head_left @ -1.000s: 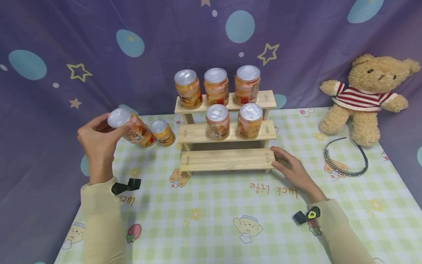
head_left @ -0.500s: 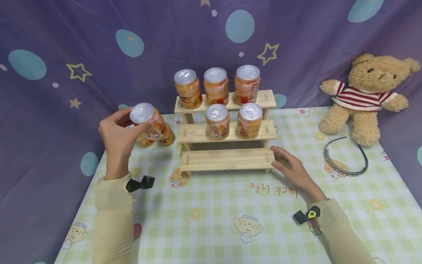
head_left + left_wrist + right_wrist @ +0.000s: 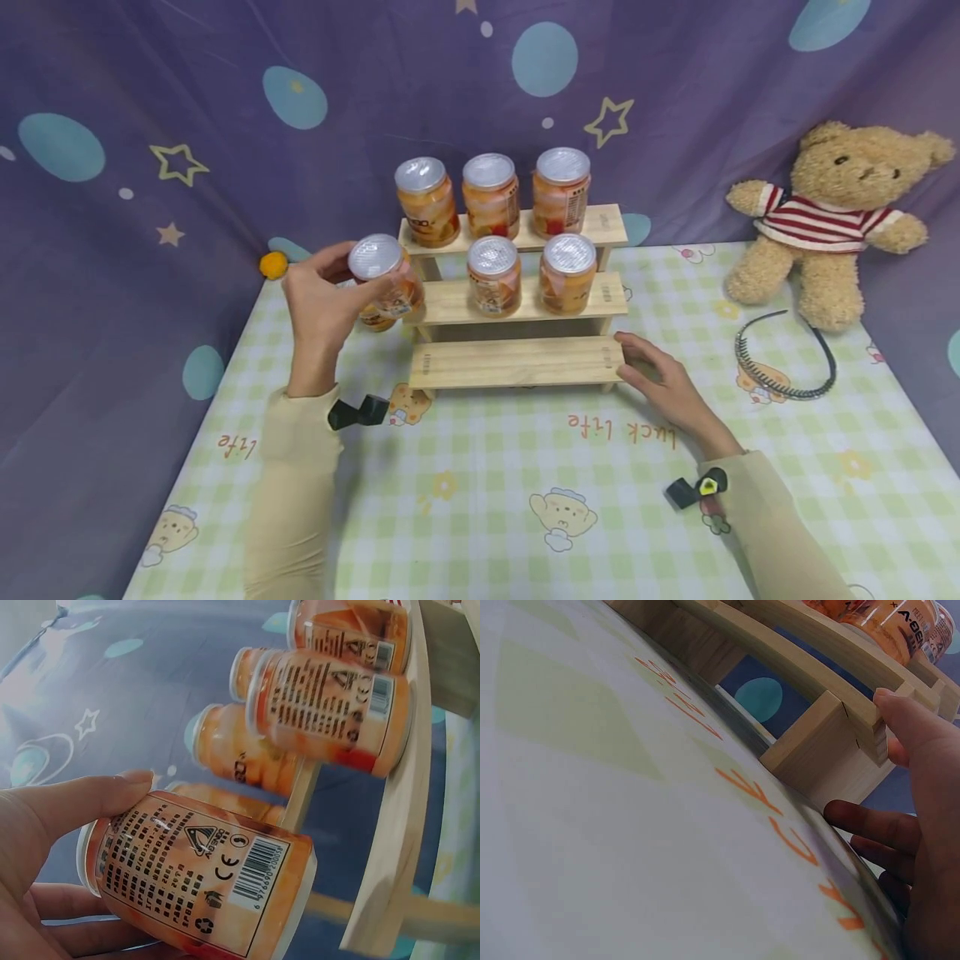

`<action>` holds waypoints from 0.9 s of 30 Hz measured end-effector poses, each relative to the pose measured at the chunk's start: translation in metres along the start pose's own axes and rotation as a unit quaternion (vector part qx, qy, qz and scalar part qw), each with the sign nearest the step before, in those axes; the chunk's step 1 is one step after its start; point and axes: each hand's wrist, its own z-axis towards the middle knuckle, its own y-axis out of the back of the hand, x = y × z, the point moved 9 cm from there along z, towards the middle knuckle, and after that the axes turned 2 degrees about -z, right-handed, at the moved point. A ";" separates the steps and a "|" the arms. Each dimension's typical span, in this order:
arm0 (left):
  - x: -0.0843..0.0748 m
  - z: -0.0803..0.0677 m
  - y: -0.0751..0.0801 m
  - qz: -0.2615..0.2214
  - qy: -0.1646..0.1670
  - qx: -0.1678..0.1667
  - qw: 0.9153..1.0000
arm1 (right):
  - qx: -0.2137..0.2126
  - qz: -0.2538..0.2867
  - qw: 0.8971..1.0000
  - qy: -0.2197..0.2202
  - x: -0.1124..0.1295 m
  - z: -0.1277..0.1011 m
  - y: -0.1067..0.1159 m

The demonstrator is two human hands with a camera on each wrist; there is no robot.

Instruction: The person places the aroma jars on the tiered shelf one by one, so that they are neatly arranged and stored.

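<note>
The left hand (image 3: 318,304) grips a jar (image 3: 384,279) around its smooth, probably heavy and fragile body beside the shelf (image 3: 517,363), which the right hand (image 3: 663,385) touches with relaxed fingers.

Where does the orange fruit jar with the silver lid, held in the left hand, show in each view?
Head: orange silver-lidded fruit jar, left of centre, beside the middle step.
Left wrist: lower centre, barcode label facing the camera.
Right wrist: not in view.
Shared landmark: pale wooden stepped rack.
</note>
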 end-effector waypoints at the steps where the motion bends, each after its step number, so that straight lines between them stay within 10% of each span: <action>1: 0.000 0.000 -0.003 0.000 0.003 0.003 1.000 | 0.000 0.000 1.000 0.000 0.000 0.000 0.000; 27: 0.010 -0.005 -0.057 0.021 0.002 0.054 0.998 | 0.002 -0.006 1.000 -0.003 0.000 -0.001 0.000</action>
